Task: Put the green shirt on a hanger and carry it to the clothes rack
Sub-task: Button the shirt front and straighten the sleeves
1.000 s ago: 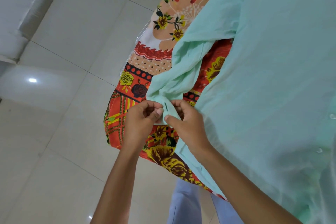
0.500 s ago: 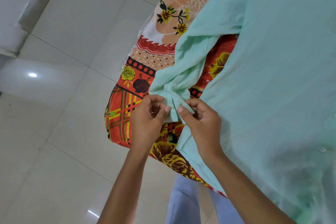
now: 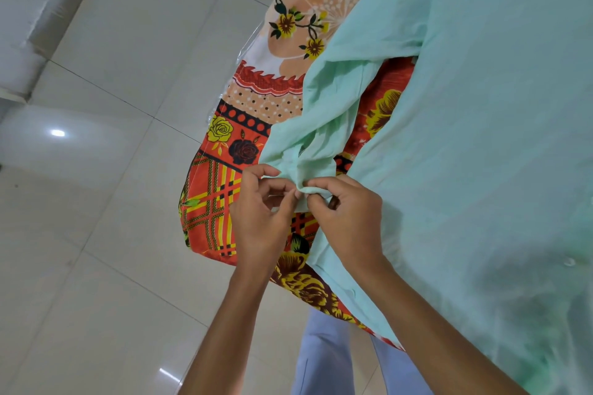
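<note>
The pale green shirt (image 3: pixel 475 125) lies spread over a table, filling the right side of the view. Its sleeve (image 3: pixel 324 119) runs down toward the table's near corner and ends in a bunched cuff (image 3: pixel 305 189). My left hand (image 3: pixel 260 218) and my right hand (image 3: pixel 349 218) meet at that cuff, and the fingertips of both pinch it. Two small buttons on the shirt show at the lower right. No hanger and no clothes rack are in view.
A bright floral and plaid tablecloth (image 3: pixel 218 202) covers the table, its corner hanging toward the white tiled floor (image 3: pixel 106 234). My legs in light trousers (image 3: pixel 324 359) stand below the table edge. A white ledge (image 3: pixel 29 22) runs along the upper left.
Both hands have stayed at the cuff while the fingers shifted their pinch on it. The cuff is more bunched between the fingertips. The camera has tilted slightly.
</note>
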